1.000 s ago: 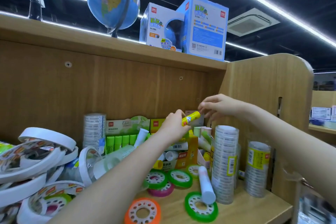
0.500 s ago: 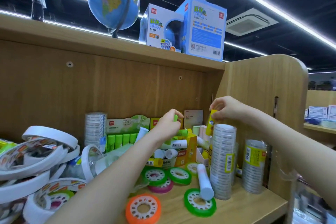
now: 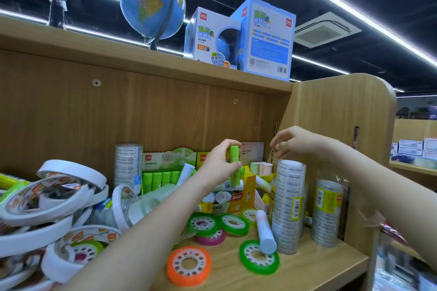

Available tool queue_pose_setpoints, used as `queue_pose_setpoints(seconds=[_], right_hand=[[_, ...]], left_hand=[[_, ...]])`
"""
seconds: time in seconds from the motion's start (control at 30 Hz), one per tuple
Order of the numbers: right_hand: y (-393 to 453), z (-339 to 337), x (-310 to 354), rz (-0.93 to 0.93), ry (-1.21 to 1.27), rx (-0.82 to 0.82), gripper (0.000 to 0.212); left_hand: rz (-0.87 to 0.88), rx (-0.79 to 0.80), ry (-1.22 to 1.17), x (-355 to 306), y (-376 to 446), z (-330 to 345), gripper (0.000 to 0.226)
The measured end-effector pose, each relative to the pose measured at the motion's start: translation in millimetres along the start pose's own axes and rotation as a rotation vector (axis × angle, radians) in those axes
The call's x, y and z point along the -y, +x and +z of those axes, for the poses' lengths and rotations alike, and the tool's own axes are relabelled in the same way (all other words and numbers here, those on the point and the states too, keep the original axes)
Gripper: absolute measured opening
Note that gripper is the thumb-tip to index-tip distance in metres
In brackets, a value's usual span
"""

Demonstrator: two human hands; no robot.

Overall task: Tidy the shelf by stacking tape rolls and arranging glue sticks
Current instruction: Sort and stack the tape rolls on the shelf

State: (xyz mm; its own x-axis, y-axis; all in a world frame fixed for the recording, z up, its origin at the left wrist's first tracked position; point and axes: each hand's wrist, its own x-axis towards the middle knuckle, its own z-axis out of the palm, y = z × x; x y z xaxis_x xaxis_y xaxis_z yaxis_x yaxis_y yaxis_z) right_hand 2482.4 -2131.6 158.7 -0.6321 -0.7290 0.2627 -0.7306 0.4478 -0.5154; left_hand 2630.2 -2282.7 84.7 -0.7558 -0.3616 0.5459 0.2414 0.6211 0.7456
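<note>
My left hand point(image 3: 218, 164) holds a green glue stick point(image 3: 234, 165) upright above a heap of loose glue sticks point(image 3: 227, 192) in yellow display boxes at the back of the shelf. My right hand point(image 3: 294, 142) hovers above a tall stack of clear tape rolls point(image 3: 287, 205), fingers curled and apart, with nothing seen in it. A row of green glue sticks point(image 3: 160, 178) stands in a green box further left. A white glue stick point(image 3: 266, 231) lies on a green tape roll point(image 3: 259, 257). An orange roll point(image 3: 189, 266) lies in front.
A heap of white double-sided tape rolls point(image 3: 47, 196) fills the left. Two more clear tape stacks stand at the right wall point(image 3: 327, 212) and at the back point(image 3: 127, 165). The wooden side panel point(image 3: 340, 113) closes the right. Globes and boxes point(image 3: 264, 35) sit on the top board.
The yellow glue stick went from my left hand to my right and is no longer in view. My left hand picked up a green glue stick and raised it.
</note>
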Motion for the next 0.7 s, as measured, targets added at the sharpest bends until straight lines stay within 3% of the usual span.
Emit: queue_pose_setpoints(seconds=[0.2,0.33,0.43,0.53,0.63,0.7], right_hand=[[-26,-9,25,-0.210,0.033,-0.056,0.014],[-44,4,68,-0.380,0.001,0.080,0.019],[-43,32,92,-0.415,-0.062,0.141,0.024],[-36,59,101,-0.406,-0.048,0.055,0.018],[-26,77,104,-0.380,-0.184,-0.042,0.018],[-16,86,102,-0.339,-0.311,-0.134,0.020]], left_hand=[[-0.052,-0.115,-0.194,-9,-10,-6,0.024],[-0.093,-0.261,-0.360,-19,-18,-21,0.012],[-0.161,-0.363,-0.308,-17,-22,-35,0.017],[-0.177,-0.368,-0.099,-13,-30,-52,0.017],[-0.142,-0.161,0.636,-13,-46,-72,0.023],[-0.060,-0.059,0.922,-10,-58,-82,0.034]])
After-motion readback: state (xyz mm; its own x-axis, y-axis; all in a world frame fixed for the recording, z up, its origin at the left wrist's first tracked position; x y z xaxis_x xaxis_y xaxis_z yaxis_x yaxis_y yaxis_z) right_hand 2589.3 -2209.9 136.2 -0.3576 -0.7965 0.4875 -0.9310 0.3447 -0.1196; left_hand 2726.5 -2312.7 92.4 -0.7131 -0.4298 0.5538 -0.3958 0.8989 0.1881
